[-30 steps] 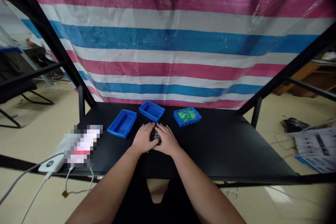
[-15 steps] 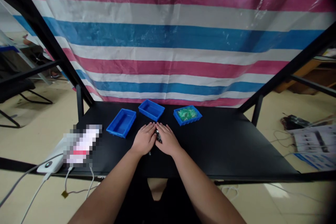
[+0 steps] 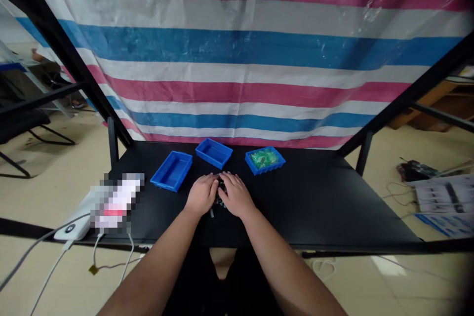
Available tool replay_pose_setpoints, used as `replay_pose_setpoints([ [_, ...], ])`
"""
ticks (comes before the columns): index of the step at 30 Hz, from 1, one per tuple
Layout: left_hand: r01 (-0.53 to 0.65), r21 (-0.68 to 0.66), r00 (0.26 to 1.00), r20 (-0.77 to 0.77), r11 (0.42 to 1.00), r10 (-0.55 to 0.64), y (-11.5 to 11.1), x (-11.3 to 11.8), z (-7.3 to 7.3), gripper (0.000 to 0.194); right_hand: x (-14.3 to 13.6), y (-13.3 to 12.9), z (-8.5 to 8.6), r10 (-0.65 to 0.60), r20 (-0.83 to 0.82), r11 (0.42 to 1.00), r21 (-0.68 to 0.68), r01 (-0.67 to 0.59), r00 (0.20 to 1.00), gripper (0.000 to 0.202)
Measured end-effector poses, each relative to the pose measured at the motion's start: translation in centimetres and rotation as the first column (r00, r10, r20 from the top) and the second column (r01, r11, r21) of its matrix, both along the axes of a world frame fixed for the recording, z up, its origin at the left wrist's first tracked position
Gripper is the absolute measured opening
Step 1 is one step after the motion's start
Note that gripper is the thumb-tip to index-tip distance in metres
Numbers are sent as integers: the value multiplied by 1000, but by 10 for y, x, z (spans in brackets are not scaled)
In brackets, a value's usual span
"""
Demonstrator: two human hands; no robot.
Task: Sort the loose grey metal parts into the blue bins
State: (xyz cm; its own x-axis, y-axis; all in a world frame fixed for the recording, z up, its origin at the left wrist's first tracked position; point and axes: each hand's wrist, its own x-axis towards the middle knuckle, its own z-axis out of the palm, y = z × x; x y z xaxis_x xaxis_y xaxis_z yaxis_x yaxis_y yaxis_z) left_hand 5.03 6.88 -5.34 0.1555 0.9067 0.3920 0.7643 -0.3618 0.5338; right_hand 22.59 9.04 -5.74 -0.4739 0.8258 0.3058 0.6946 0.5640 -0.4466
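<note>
My left hand [image 3: 201, 194] and my right hand [image 3: 238, 195] rest on the black table, cupped inward around a small pile of dark and shiny little parts [image 3: 219, 200]. Fingers of both hands are stretched out, with the fingertips almost meeting at the far side of the pile. The parts show only in the gap between the palms; the rest is covered, and their kind is too small to make out. A small grey piece [image 3: 212, 213] lies just below my left hand.
Two blue trays without contents, the left tray [image 3: 172, 172] and the middle tray [image 3: 214, 153], stand beyond my hands. A third blue tray [image 3: 265, 170] holds green-looking small items [image 3: 264, 157]. At left lie a blurred-out phone [image 3: 119, 201] and a white power bank [image 3: 74, 226] with cables. A striped sheet [image 3: 237, 54] hangs behind.
The hands have drawn slightly apart near the palms, so more of the pile and the small grey piece shows. The trays stay in place; the view has shifted slightly.
</note>
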Motion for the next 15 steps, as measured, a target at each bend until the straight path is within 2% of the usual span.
replay_pose_setpoints([
  [3, 71, -25, 997, 31, 997, -70, -6, -1, 6, 44, 3, -4, 2, 56, 31, 998, -7, -56, 998, 67],
  [6, 65, -40, 996, 60, 997, -62, -11, -5, 8, 45, 8, -9, 3, 86, 21, 996, -7, -85, 996, 84],
  [8, 27, -38, 995, 99, 999, -23, -12, -6, 8, 45, 11, -12, 4, 83, 5, 996, -13, -83, 997, 81],
  [11, -46, -28, 981, 186, 999, 51, -8, -8, 3, 45, 11, -13, 5, 38, -12, 999, -17, -38, 999, 61],
  [12, -55, -33, 979, 197, 998, 61, -6, -9, 2, 45, 11, -13, 6, 27, -10, 999, -16, -27, 1000, 61],
  [13, -51, -42, 981, 185, 998, 58, -4, -9, 0, 46, 10, -13, 6, 28, 0, 999, -19, -28, 1000, 67],
  [15, -6, -75, 993, 114, 997, 15, -1, -8, -2, 48, 7, -12, 6, 56, 36, 998, -35, -55, 998, 92],
])
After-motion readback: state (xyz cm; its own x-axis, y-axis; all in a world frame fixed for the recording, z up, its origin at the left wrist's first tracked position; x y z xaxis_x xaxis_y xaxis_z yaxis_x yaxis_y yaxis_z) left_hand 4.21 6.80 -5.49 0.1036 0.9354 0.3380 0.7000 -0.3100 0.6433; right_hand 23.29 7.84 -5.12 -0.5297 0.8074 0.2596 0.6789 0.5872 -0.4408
